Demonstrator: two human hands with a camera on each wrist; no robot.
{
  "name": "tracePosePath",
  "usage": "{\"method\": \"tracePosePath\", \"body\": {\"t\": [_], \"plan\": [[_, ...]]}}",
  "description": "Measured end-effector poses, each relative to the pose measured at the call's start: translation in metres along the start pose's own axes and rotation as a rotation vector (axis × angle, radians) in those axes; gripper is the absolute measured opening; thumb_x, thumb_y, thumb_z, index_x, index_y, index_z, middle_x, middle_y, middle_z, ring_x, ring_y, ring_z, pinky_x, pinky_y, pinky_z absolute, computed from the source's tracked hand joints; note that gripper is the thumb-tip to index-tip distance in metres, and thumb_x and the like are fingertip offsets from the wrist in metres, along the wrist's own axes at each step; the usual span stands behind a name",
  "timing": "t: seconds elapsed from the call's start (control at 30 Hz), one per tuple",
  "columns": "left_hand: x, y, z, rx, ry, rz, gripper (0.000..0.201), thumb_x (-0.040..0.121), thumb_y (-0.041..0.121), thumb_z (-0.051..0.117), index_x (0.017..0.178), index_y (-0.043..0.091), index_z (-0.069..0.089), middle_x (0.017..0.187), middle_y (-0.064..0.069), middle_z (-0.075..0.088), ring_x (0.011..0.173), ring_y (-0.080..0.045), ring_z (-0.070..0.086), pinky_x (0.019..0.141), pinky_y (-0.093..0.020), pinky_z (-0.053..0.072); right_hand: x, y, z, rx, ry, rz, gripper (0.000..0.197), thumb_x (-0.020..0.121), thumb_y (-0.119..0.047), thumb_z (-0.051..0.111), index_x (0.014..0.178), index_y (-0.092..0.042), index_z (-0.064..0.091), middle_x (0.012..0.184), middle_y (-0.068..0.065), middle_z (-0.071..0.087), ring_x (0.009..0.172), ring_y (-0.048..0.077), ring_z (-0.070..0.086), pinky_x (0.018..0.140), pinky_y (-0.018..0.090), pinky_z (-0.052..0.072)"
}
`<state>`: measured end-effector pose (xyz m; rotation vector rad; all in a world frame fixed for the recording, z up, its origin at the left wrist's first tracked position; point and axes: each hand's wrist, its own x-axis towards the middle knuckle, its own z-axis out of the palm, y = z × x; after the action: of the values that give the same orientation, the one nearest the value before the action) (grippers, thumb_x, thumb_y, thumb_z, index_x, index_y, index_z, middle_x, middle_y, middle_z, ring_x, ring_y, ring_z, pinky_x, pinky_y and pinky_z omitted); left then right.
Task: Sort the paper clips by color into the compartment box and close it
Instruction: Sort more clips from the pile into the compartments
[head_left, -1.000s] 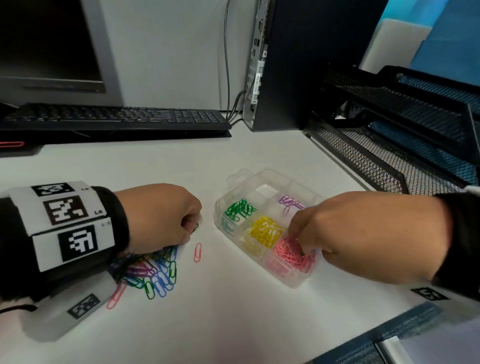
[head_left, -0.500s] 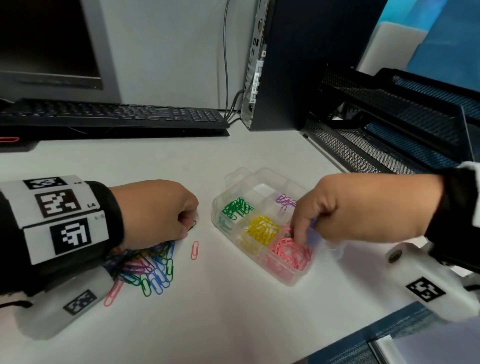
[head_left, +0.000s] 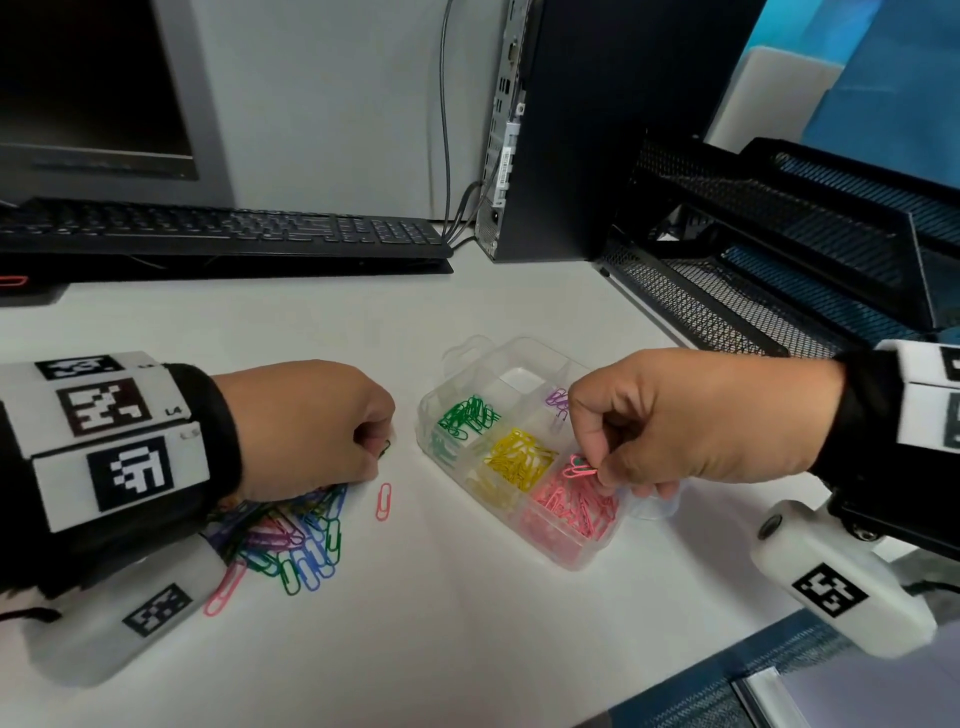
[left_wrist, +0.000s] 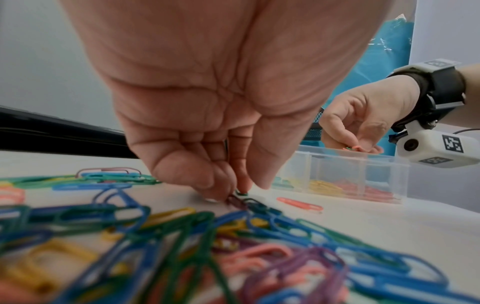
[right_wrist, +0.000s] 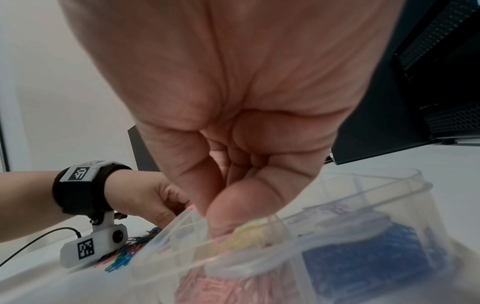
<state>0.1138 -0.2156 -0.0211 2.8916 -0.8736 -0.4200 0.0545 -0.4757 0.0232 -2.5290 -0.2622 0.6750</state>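
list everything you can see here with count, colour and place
compartment box: one, clear, desk centre-right, open
sorted clips: green, yellow, pink, purple, blue groups, separate compartments
loose clip pile: many, mixed colours, under left hand
single clip: one, pink, between pile and box
keyboard: one, black, rear left
computer tower: one, black, rear
mesh tray: black, right
left hand: pinches dark clips at pile edge
right hand: pinches pink clips above box

Your wrists carry black straps and white marker rigs.
On your left wrist (head_left: 124, 441), white plates printed with black square codes sit on a black fabric cuff (head_left: 218, 431); a white plastic camera housing (head_left: 852, 577), coded too, hangs under your right wrist, with a thin black cable (right_wrist: 39, 238) trailing from the left one.
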Motion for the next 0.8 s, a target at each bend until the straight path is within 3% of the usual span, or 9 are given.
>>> {"method": "tracePosePath", "body": {"t": [0.17, 0.3, 0.53, 0.8], "plan": [[0.000, 0.003, -0.001, -0.006, 0.000, 0.013, 0.014, 0.086, 0.035, 0.061, 0.074, 0.028, 0.057, 0.074, 0.010, 0.061, 0.069, -0.005, 0.055, 0.061, -0.019, 0.041, -0.002, 0.003, 0.002, 0.027, 0.002, -0.010, 0.018, 0.083, 0.005, 0.063, 0.084, -0.012, 0.055, 0.075, 0.009, 0.071, 0.057, 0.015, 0.061, 0.055, 0.035, 0.055], [0.000, 0.008, -0.002, 0.001, -0.003, 0.031, 0.014, 0.086, 0.036, 0.061, 0.075, 0.029, 0.057, 0.074, 0.010, 0.061, 0.068, -0.005, 0.055, 0.060, -0.019, 0.040, -0.003, 0.005, 0.003, 0.012, 0.017, 0.001, 0.015, 0.085, 0.003, 0.062, 0.090, -0.011, 0.060, 0.075, 0.005, 0.071, 0.057, 0.012, 0.061, 0.056, 0.032, 0.055], [0.000, 0.016, 0.000, 0.034, -0.022, 0.044, 0.016, 0.086, 0.040, 0.061, 0.076, 0.029, 0.056, 0.077, 0.011, 0.062, 0.072, -0.004, 0.056, 0.066, -0.021, 0.045, -0.007, 0.005, 0.001, -0.122, 0.054, -0.028, 0.013, 0.090, -0.008, 0.062, 0.087, -0.018, 0.069, 0.078, -0.003, 0.074, 0.061, 0.010, 0.064, 0.061, 0.030, 0.058], [-0.002, 0.014, 0.000, 0.049, -0.024, 0.032, 0.017, 0.086, 0.041, 0.061, 0.075, 0.029, 0.056, 0.076, 0.011, 0.061, 0.072, -0.004, 0.055, 0.065, -0.020, 0.043, -0.008, 0.007, 0.000, -0.189, 0.120, -0.077, 0.014, 0.087, -0.012, 0.066, 0.077, -0.019, 0.061, 0.070, -0.006, 0.072, 0.058, 0.012, 0.062, 0.056, 0.026, 0.049]]}}
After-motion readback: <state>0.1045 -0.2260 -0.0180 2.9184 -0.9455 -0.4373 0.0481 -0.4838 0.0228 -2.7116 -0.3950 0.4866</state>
